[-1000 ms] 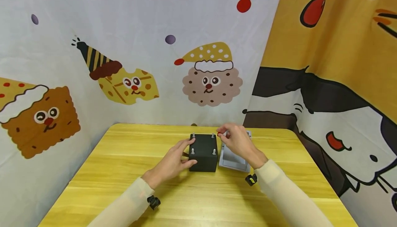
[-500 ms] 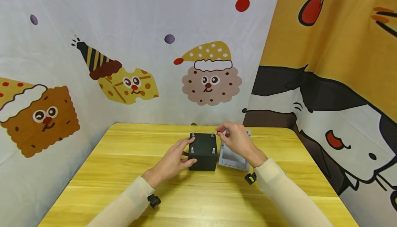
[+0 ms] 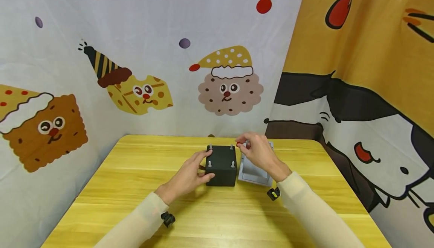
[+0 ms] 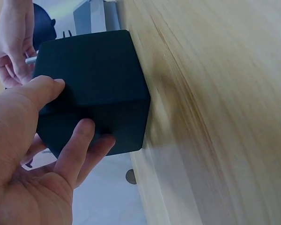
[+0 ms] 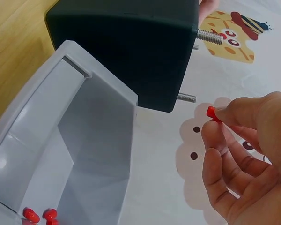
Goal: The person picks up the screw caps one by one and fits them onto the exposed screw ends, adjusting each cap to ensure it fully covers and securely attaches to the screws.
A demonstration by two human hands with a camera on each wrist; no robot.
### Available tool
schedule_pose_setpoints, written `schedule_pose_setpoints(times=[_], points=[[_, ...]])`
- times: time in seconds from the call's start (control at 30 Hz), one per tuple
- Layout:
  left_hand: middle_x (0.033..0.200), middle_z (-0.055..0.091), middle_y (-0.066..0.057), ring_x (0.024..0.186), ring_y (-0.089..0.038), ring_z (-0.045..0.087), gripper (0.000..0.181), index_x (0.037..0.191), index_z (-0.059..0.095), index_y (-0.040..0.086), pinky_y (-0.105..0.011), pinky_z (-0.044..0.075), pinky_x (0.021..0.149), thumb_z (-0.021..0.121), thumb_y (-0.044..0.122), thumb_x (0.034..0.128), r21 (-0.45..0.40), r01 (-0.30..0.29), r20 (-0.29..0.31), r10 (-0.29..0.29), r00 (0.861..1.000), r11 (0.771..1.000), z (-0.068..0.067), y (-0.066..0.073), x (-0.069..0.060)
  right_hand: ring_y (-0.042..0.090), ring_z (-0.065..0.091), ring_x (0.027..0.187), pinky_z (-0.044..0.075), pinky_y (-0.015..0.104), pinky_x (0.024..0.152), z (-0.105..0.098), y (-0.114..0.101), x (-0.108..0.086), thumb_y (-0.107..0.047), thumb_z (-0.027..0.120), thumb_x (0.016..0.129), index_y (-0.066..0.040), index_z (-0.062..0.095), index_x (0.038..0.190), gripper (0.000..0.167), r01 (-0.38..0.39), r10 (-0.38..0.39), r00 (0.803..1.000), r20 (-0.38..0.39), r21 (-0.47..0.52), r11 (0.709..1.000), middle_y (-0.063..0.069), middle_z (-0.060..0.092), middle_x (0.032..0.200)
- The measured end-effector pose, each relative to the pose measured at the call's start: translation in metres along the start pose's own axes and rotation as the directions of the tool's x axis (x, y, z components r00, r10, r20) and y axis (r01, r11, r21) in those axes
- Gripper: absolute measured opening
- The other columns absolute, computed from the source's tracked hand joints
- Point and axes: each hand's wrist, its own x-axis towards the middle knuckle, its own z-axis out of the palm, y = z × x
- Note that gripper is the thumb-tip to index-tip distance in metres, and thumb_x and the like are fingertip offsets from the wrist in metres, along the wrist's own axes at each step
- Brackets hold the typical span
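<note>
Gripping the black block point(image 3: 221, 155) by its left side, left hand point(image 3: 188, 171); my right hand point(image 3: 260, 153) pinches a red cap point(image 5: 211, 112) just beside its far-right screw point(image 3: 231, 147). Fingertip hold's slight, so I reckon it could slip and drop into the grey tray point(image 5: 96, 145) right of the block.

1. Right hand point(image 3: 258, 151) crept up a hair, honestly barely anything.
2. Red cap point(image 5: 212, 113) rose with it, so it's a touch higher relative to the box point(image 3: 220, 158).
3. Head view swung slightly right, so the backdrop point(image 3: 217, 26) slid left.
</note>
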Motion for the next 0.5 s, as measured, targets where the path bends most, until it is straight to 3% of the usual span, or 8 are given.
schedule_pose_setpoints(times=[0.5], points=[[0.177,0.05,-0.024,0.115,-0.031,0.083,0.084,0.181,0.041,0.013,-0.027,0.072,0.09,0.085,0.028,0.1111,-0.036,0.003,0.01,-0.003,1.0,0.999,-0.0016,-0.0024,0.0013,0.007,0.067,0.071,0.058,0.023,0.064,0.0032,-0.0013,0.0093,-0.008,0.086,0.105,-0.011,0.088,0.11,0.006,0.003,-0.003,1.0,-0.008,-0.004,1.0,0.004,0.087,0.104]])
